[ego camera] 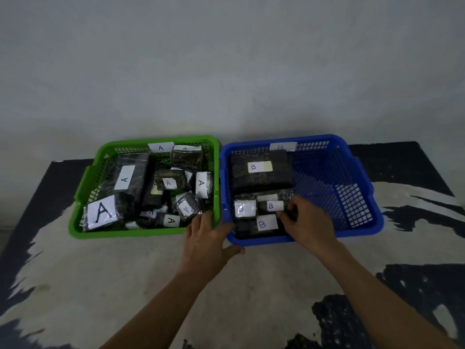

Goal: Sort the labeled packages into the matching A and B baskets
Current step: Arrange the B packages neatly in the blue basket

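Left hand: the left hand point(206, 238) lies with its fingers nearly straight where the front corners of the two baskets meet, fingertips at the green rim, thumb along the blue front wall; it holds nothing.
Right hand: the right hand point(308, 220) reaches over the blue basket's front rim, fingers curled at the right end of a small B package point(271, 206); it seems to pinch it, though the dim light blurs the fingertips.
Table: a table top point(125, 273) with dark and pale patches under both forearms.
Blue basket: the blue basket point(364, 187) sits on the right, its right half bare mesh.
Near B packages: two more B packages point(243, 209), just left of and below the one under the right hand.
Big B package: a large B package point(260, 172) lies at the back left.
Green basket: the green basket point(125, 234), touching the blue one, is heaped with A packages point(100, 212).
Basket labels: an A tag point(161, 147) and a B tag point(281, 146) on the far walls.
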